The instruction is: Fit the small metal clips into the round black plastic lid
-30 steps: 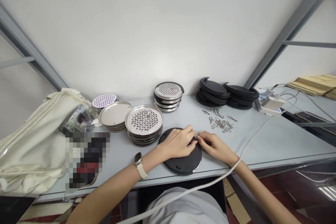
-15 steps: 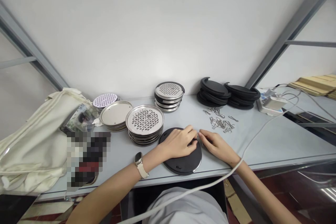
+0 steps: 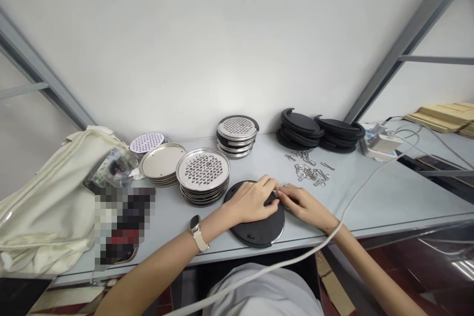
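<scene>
A round black plastic cover (image 3: 255,232) lies near the table's front edge, with a strip of metal rim showing at its lower right. My left hand (image 3: 254,200) rests across it, fingers curled onto its right side and holding it against the table. At that right edge my right hand (image 3: 301,203) is closed in a pinch, its fingertips almost meeting the left ones. A small silvery glint shows between the fingertips, apparently a small metal clip, mostly hidden. Beyond the right hand, several loose metal clips (image 3: 309,173) are scattered on the table.
Left of the cover stand a stack of metal grater discs (image 3: 203,170) and a stack of plain metal discs (image 3: 163,160). Behind are black-rimmed graters (image 3: 237,128) and piled black covers (image 3: 301,126). A white cable (image 3: 355,197) crosses over my right wrist; a power strip (image 3: 381,145) sits right.
My right hand has moved slightly left, bringing its fingertips up to the cover's edge and the left fingers. The left hand stays in place on the cover.
</scene>
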